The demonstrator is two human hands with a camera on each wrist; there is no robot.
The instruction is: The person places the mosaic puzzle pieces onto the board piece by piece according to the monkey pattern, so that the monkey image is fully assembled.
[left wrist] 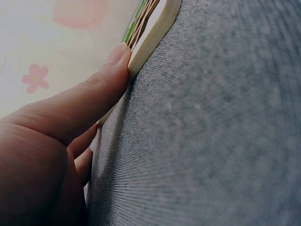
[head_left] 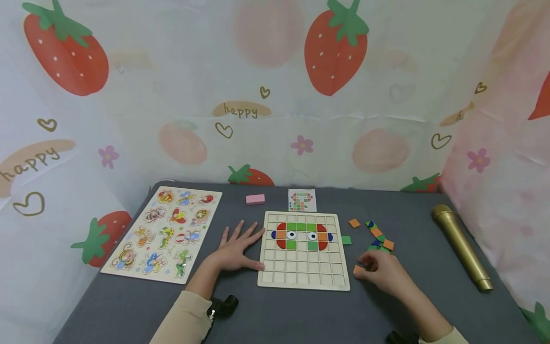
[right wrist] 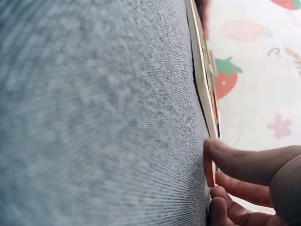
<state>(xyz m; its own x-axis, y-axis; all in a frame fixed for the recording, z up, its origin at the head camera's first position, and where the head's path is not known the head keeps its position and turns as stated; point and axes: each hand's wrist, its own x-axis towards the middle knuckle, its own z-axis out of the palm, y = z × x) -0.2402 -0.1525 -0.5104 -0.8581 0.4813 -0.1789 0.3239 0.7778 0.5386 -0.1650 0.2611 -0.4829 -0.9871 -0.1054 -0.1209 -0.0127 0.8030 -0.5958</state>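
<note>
A wooden grid board (head_left: pixel 302 279) lies mid-table, its upper rows partly filled with red, green, orange and blue tiles and two eye tiles. My left hand (head_left: pixel 234 251) is spread flat beside it, thumb and a fingertip touching the board's left edge. To the board's right, my right hand (head_left: pixel 384 272) pinches an orange tile (head_left: pixel 359 271) between thumb and fingers, low over the cloth. In the right wrist view the orange tile (right wrist: pixel 209 165) stands on edge under the thumb. Loose tiles (head_left: pixel 377 232) lie just beyond that hand, some hidden by it.
A small pattern card (head_left: pixel 302 200) touches the board's top side, with a pink block (head_left: pixel 255 199) to its left. At left lies a sticker-like insect board (head_left: pixel 165 234). A gold cylinder (head_left: pixel 461 248) lies far right. A green tile (head_left: pixel 346 240) sits by the board's right edge.
</note>
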